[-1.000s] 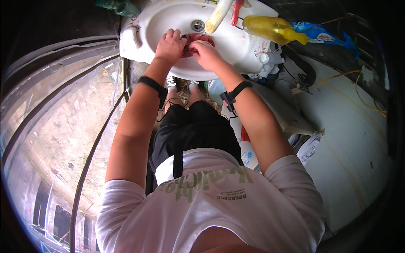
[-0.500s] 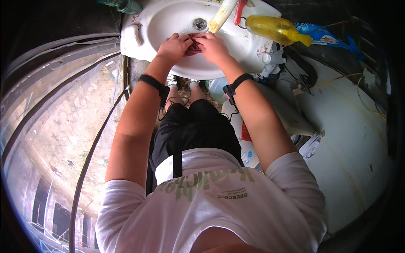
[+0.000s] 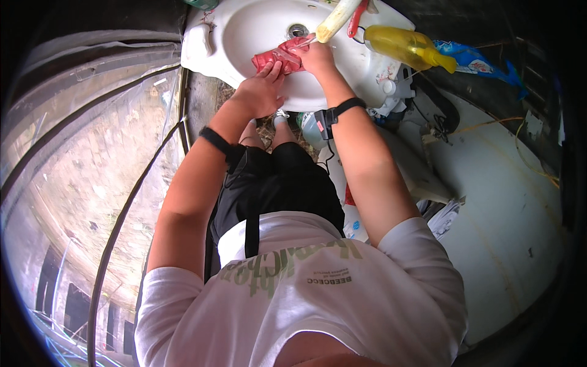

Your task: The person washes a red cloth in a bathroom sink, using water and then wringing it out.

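Note:
A crumpled red piece [image 3: 273, 57] with a shiny, wet-looking surface lies spread in the bowl of the white sink [image 3: 235, 30], below the drain [image 3: 298, 30]. Whether it is cloth or thin plastic I cannot tell. My right hand [image 3: 318, 58] grips its upper right end, fingers partly hidden behind the hand. At its lower edge, my left hand [image 3: 260, 96] rests with fingers stretched out and touching it, thumb apart. Each wrist wears a black strap with a small box.
Over the sink's far rim lie a pale rod-like thing [image 3: 337, 19] and a red handle [image 3: 357, 18]. A yellow bottle [image 3: 403, 46] lies right of them, beside a blue packet [image 3: 471, 55]. A white object [image 3: 200, 40] sits on the left rim. A large white surface [image 3: 498, 208] fills the right.
The red piece, earlier bunched between both hands, is now stretched out up to the right. My right hand has moved up and right; my left hand has drawn back toward me and its fingers have straightened.

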Tool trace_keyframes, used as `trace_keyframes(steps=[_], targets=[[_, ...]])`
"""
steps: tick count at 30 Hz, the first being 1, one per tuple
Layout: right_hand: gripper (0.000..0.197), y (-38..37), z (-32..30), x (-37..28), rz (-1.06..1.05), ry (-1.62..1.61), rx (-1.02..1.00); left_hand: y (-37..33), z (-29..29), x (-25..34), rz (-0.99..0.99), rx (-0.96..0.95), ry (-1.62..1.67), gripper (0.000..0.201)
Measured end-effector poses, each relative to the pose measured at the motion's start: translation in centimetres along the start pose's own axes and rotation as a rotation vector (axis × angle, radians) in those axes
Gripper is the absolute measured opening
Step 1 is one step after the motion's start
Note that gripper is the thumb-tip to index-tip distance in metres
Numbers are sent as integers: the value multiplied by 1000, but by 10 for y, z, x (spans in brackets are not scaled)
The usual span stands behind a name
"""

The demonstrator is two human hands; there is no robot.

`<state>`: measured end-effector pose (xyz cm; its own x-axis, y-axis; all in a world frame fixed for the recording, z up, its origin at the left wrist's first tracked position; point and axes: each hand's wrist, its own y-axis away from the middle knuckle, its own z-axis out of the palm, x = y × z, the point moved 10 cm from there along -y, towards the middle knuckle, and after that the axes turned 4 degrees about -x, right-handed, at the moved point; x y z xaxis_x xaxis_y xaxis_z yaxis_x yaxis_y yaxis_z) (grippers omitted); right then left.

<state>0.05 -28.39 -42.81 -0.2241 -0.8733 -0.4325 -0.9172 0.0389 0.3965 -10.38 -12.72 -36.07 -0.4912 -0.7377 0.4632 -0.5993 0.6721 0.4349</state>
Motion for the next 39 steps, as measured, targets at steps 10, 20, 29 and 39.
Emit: trace_keyframes(steps=[10, 20, 29, 39], targets=[[61, 32, 16, -100, -136, 110, -111, -4, 16, -5, -154, -151, 16, 91], [56, 26, 17, -108, -37, 284, -345, 8, 7, -6, -177, 139, -85, 96], [49, -14, 22, -64, -55, 325, -280, -14, 18, -6, -197, 31, -53, 95], [48, -14, 23, -53, -2, 297, -330, -21, 19, -14, -209, 113, 8, 81]])
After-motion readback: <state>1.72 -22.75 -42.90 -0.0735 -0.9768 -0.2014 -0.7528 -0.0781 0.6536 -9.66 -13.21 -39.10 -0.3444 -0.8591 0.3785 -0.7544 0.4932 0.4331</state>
